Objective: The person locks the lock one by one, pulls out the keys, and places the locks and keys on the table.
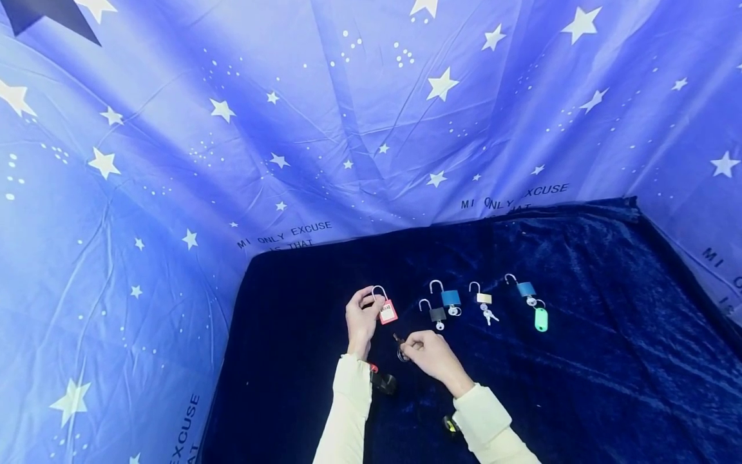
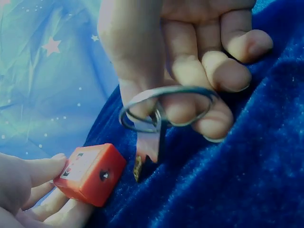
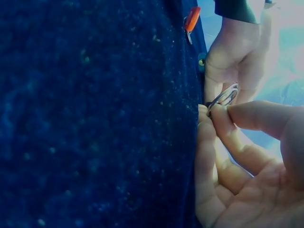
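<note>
My left hand [image 1: 362, 317] holds a red padlock [image 1: 388, 313] with a white label, its shackle standing up from the body. In the left wrist view, the keyhole on the underside of the red padlock [image 2: 102, 173] faces the other hand. My right hand [image 1: 431, 353] pinches a key [image 2: 149, 142] that hangs on a metal ring [image 2: 166, 90]. The brassy key tip points down beside the padlock, apart from it. From the right wrist view, the thumb and fingers of the right hand [image 3: 247, 166] meet at the ring [image 3: 223, 99]; the key's blade is hard to make out there.
Several padlocks with raised shackles and keys lie to the right on the dark blue velvet cloth [image 1: 580, 380]: a black one [image 1: 437, 314], a blue one [image 1: 451, 298], a brass one [image 1: 484, 298], and another blue one [image 1: 525, 289] with a green tag [image 1: 541, 319]. A star-patterned curtain [image 1: 359, 116] stands behind.
</note>
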`<state>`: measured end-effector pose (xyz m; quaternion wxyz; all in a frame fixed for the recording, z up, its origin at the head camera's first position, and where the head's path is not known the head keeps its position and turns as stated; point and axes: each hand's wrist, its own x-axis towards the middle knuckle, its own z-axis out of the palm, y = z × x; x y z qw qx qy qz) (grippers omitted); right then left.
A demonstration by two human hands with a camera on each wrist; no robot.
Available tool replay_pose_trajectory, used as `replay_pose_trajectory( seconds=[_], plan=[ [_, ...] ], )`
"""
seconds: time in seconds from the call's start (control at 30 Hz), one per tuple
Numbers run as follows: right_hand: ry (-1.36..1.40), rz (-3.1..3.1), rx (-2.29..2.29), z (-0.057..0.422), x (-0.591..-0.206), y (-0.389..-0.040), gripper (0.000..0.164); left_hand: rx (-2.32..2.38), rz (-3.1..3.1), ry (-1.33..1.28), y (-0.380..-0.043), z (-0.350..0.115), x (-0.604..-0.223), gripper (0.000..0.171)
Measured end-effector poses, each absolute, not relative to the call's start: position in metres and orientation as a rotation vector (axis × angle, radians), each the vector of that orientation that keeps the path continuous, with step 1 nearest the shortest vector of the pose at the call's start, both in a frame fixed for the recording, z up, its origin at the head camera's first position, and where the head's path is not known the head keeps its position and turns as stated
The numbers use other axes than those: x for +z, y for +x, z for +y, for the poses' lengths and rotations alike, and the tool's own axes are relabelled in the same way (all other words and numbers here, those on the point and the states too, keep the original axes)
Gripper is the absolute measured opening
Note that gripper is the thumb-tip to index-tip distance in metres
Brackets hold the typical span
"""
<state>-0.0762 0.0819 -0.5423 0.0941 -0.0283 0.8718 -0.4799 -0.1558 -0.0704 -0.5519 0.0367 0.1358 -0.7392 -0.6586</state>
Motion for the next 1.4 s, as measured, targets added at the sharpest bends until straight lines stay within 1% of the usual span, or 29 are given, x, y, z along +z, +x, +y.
replay_pose_trajectory(
  seconds=[0.23,0.53,0.73,0.87,1.17,1.4],
  plan=[
    [-0.058,2.653,-1.318,0.0773,-0.5413,-0.077,0.026,-1.93,-2.356,0.384,-0.1535,-0.0706,-0.5482,0.036],
    [-0.027,2.718,-1.232,0.0762,-0.5375,-0.0755,0.028,-1.98,-2.347,0.343,-0.1505,-0.069,-0.5444,0.039],
    [-0.025,2.771,-1.177,0.0761,-0.5387,-0.0757,0.033,-1.935,-2.352,0.266,-0.1511,-0.0695,-0.5453,0.04],
    [-0.02,2.795,-1.148,0.0758,-0.5409,-0.0759,0.033,-1.867,-2.387,0.222,-0.1512,-0.0702,-0.5455,0.04],
    [-0.01,2.802,-1.141,0.0766,-0.5426,-0.0776,0.032,-1.797,-2.443,0.172,-0.1507,-0.0698,-0.5469,0.046],
    [-0.027,2.793,-1.164,0.0783,-0.5437,-0.0772,0.032,-1.775,-2.466,0.213,-0.1502,-0.069,-0.5474,0.045]
  ],
)
